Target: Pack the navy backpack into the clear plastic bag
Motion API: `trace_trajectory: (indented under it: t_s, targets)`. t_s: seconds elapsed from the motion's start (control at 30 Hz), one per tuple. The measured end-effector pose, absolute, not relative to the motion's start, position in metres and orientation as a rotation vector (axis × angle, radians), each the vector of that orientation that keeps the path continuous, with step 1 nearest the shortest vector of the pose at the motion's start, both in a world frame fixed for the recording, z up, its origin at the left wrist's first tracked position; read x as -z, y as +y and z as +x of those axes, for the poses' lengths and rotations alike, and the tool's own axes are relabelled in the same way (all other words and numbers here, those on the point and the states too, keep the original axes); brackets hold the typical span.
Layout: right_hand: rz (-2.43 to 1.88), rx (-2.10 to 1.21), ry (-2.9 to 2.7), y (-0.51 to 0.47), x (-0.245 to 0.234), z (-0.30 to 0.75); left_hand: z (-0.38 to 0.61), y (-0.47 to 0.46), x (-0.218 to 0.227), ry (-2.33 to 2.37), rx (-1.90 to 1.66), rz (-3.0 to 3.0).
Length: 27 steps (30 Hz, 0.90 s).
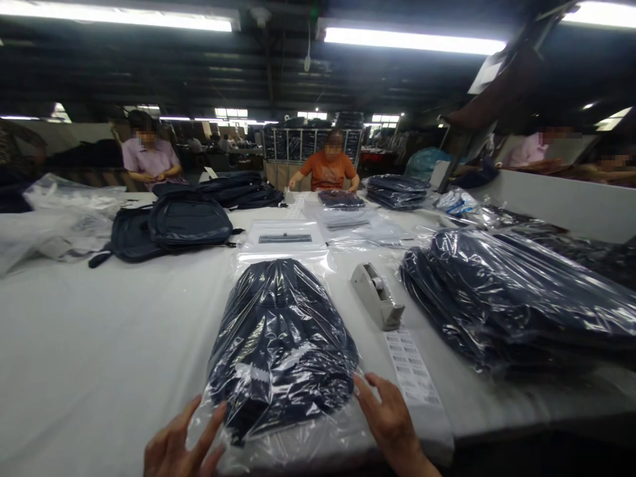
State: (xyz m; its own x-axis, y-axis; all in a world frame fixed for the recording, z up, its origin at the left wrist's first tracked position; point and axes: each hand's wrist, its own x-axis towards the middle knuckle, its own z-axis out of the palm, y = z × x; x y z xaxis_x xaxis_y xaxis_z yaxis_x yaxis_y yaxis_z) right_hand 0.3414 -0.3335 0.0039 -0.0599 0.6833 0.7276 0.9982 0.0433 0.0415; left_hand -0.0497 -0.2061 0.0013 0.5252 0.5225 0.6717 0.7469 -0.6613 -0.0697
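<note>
A dark navy backpack sealed in a clear plastic bag (281, 344) lies on the white table (99, 331) right in front of me. My left hand (181, 447) rests on the bag's near left corner with fingers spread and nothing held. My right hand (387, 417) lies flat on the bag's near right edge, fingers apart, beside a strip of barcode labels (412, 368). A grey tape dispenser (377, 295) stands just right of the bag.
A stack of bagged backpacks (511, 298) fills the right side. Unbagged dark backpacks (173, 225) and empty plastic bags (285, 235) lie farther back. Two people sit at the far end, others at the right. Loose plastic (59, 212) is at the left.
</note>
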Motion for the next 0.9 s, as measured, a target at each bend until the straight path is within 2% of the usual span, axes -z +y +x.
trace_trajectory:
  t_s: [0.2, 0.4, 0.53, 0.67, 0.9]
  targets:
    - [-1.539, 0.506, -1.939, -0.337, 0.022, 0.340, -0.065, -0.190, 0.038, -0.652, 0.941, -2.932]
    - [-1.601, 0.215, -2.023, -0.364, 0.007, 0.351, -0.101, -0.196, 0.038, -0.659, 0.647, -3.133]
    - [-1.750, 0.484, -1.962, -0.377, -0.005, 0.392, -0.145, -0.175, 0.029, -0.737, 0.687, -2.923]
    - [-1.651, 0.706, -2.320, -0.362, -0.005, 0.416, -0.150, -0.147, 0.019, -0.482, 0.513, -2.877]
    - [-1.147, 0.601, -2.807, -0.327, -0.019, 0.414, -0.092, -0.124, -0.027, 0.188, 0.196, -2.876]
